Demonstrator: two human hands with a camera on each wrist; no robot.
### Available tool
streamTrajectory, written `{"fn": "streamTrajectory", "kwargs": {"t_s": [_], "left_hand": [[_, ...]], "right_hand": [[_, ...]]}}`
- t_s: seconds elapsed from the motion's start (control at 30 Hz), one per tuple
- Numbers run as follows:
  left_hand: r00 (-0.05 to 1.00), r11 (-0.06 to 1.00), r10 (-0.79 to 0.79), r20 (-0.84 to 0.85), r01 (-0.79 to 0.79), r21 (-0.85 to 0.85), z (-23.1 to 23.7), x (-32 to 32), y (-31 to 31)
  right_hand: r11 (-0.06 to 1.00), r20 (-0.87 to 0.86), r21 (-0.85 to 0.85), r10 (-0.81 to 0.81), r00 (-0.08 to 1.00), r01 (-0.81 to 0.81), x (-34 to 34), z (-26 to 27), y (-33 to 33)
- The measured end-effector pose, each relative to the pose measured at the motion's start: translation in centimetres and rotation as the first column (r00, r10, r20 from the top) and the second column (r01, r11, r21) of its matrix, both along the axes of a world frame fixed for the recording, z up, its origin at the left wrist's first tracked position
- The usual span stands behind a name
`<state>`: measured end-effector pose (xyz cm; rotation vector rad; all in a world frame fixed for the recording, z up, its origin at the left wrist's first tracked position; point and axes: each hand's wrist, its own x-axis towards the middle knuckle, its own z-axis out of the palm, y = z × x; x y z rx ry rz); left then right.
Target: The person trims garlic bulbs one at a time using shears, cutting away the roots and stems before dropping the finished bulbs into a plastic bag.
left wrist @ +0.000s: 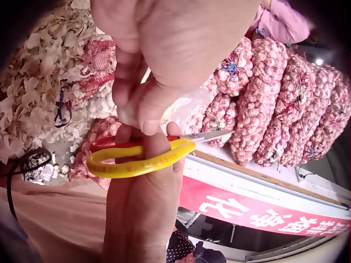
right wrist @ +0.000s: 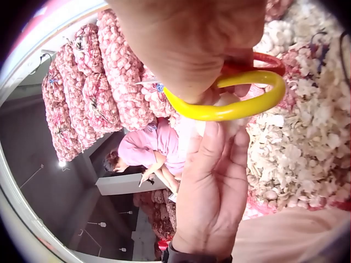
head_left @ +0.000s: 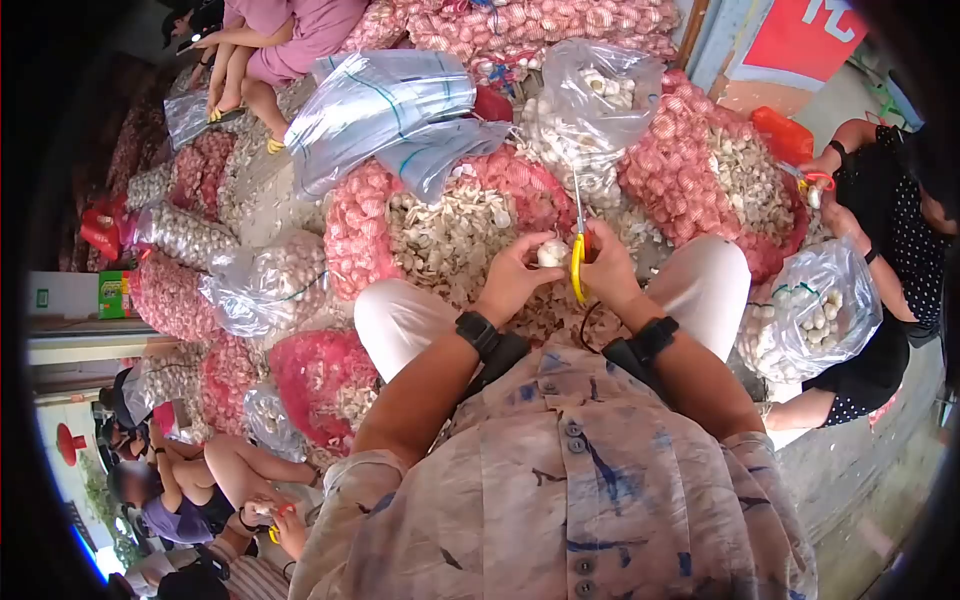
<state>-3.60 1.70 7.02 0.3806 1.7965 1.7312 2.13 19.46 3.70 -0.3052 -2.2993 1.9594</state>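
In the head view my left hand [head_left: 510,278] pinches a white garlic bulb [head_left: 552,253] between thumb and fingers. Close beside it, my right hand [head_left: 612,270] grips scissors [head_left: 578,262] with one yellow and one red handle loop, the blades pointing forward, away from my body. In the right wrist view the yellow loop [right wrist: 225,113] hangs across the bulb, hiding part of it, with the left fingertips [right wrist: 211,137] right below. From the left wrist, the scissors' blades [left wrist: 211,135] stick out past the bulb, which the left fingers mostly cover.
Garlic skins and scraps [head_left: 450,235] fill an opened red mesh sack between my knees. Full mesh sacks [head_left: 690,150] and clear plastic bags of garlic [head_left: 800,315] stand around. Folded plastic bags [head_left: 390,110] lie ahead. Other people sit nearby, one at right holding scissors [head_left: 815,182].
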Motion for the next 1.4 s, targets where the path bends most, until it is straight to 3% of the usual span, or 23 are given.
{"fn": "streamTrajectory", "kwargs": {"t_s": [0.13,0.27,0.33,0.37,0.43,0.47,0.53,0.57,0.6,0.67,0.7,0.77,0.83,0.9,1.07,1.13,1.2,1.3,1.33,1.37,1.4], "left_hand": [[0.997,0.996,-0.013,-0.073,0.006,-0.089,0.1,0.2,0.0],[0.999,0.997,-0.028,-0.037,0.025,-0.079,-0.7,0.5,0.0],[0.994,0.998,-0.060,-0.095,0.062,0.016,-1.0,0.4,0.0],[0.994,0.998,-0.060,-0.095,0.061,0.017,-1.2,0.2,-0.1],[0.974,0.982,-0.077,0.212,0.037,0.185,-0.7,0.0,-0.4],[0.975,0.982,-0.075,0.210,0.036,0.184,-0.6,0.1,-0.4],[0.922,0.947,-0.072,0.381,-0.056,0.315,-0.5,0.2,-0.5],[0.922,0.947,-0.073,0.380,-0.055,0.315,-0.4,0.2,-0.5],[0.927,0.953,-0.060,0.371,-0.059,0.299,-0.5,0.1,-0.4],[0.931,0.956,-0.042,0.363,-0.067,0.284,-0.6,0.0,-0.4],[0.957,0.972,-0.034,0.289,-0.036,0.233,-0.7,-0.1,-0.5],[0.977,0.984,-0.031,0.213,-0.007,0.177,-0.8,-0.1,-0.6],[0.990,0.998,-0.001,0.143,-0.008,0.065,-0.3,0.1,-0.4],[0.990,0.998,-0.001,0.143,-0.008,0.063,0.1,0.2,-0.4],[0.987,0.997,-0.051,0.150,0.043,0.060,-0.3,-0.1,-0.9],[0.973,0.985,-0.104,0.206,0.072,0.159,-0.3,0.0,-0.9],[0.955,0.967,-0.127,0.267,0.060,0.246,-0.6,0.0,-0.9],[0.927,0.930,-0.141,0.347,0.004,0.367,-1.0,-0.1,-1.1],[0.919,0.914,-0.131,0.372,-0.034,0.404,-1.0,-0.1,-1.1],[0.919,0.914,-0.130,0.371,-0.035,0.405,-1.0,-0.2,-1.1],[0.917,0.910,-0.097,0.388,-0.077,0.408,-1.2,-0.4,-1.2]], "right_hand": [[0.984,0.085,0.166,-0.082,0.993,0.067,-0.1,-1.2,-0.6],[0.953,0.054,0.282,-0.132,0.990,0.111,0.2,-0.7,-0.6],[0.997,0.042,0.036,-0.066,0.997,0.065,-0.4,-2.1,-0.3],[0.997,0.042,0.036,-0.066,0.997,0.064,-0.2,-2.7,0.0],[0.961,0.086,-0.247,-0.102,0.991,0.120,-0.1,-0.6,0.1],[0.868,0.117,-0.466,-0.134,0.984,0.173,-0.5,-1.3,0.1],[0.827,0.146,-0.527,-0.137,0.980,0.194,0.0,-0.1,0.1],[0.783,0.176,-0.583,-0.138,0.975,0.216,0.2,0.4,0.0],[0.783,0.176,-0.583,-0.138,0.975,0.216,0.2,0.3,0.0],[0.913,-0.010,-0.397,-0.106,0.994,0.093,-0.1,0.0,-0.3],[0.914,-0.009,-0.396,-0.103,0.995,0.091,-0.1,-0.3,-0.4],[0.994,-0.068,-0.084,-0.073,0.995,0.067,-0.2,-0.9,-0.5],[0.996,-0.057,-0.035,-0.084,0.995,0.082,-0.1,-1.2,-0.5],[0.992,-0.036,0.062,-0.103,0.994,0.105,0.0,-1.3,-0.5],[0.996,-0.022,-0.003,-0.086,0.996,0.086,0.0,-2.1,-0.7],[0.997,-0.012,-0.046,-0.066,0.998,0.066,-0.1,-1.9,-0.7],[0.938,0.004,-0.337,-0.085,0.996,0.082,-0.2,-1.7,-0.3],[0.933,0.121,-0.315,-0.140,0.983,0.172,-0.4,-2.2,0.8],[0.974,0.145,-0.165,-0.135,0.980,0.158,-0.4,-2.4,1.0],[0.974,0.145,-0.164,-0.133,0.980,0.157,-0.4,-2.7,0.9],[0.941,0.118,-0.309,-0.103,0.988,0.136,-0.2,-2.0,0.6]]}}
